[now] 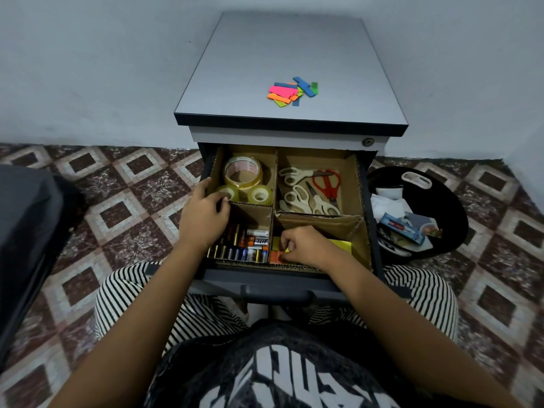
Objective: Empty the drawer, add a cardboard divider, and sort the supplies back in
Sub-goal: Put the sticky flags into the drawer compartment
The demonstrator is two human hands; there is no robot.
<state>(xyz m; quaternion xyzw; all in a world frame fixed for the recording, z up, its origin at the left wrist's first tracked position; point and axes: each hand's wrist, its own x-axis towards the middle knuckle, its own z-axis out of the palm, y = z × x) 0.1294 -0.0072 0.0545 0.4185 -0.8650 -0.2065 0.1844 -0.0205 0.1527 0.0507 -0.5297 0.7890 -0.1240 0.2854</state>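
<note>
Nearest the lens a dark shirt with white lettering [273,369] is seen. Striped trousers [132,293] are spread to either side, and two bare forearms are stretched over them into the open drawer [265,278] of a grey cabinet [282,69]. The drawer is lined with a cardboard divider [274,214], by which four compartments are formed. The left grip [203,216], a bare hand, is laid at the drawer's left side, with its fingers curled over the top edge of the cross wall and its thumb set against the left cardboard wall. Whether the nearest small roll is touched cannot be told. Three tape rolls [244,184], one large and two small, are kept in the far left compartment. Scissors [304,173] are laid in the far right one, several pairs white-handled and one red-handled. Batteries [245,247] are packed in the near left compartment. Yellow and orange sticky notes [343,245] are placed in the near right compartment, where some are pinched between the curled fingers of the right grip [306,245]. Coloured strips [294,91] are piled on the cabinet top. A black bin [453,219] holding scraps is stood on the tiled floor [123,201] just right of the drawer.
</note>
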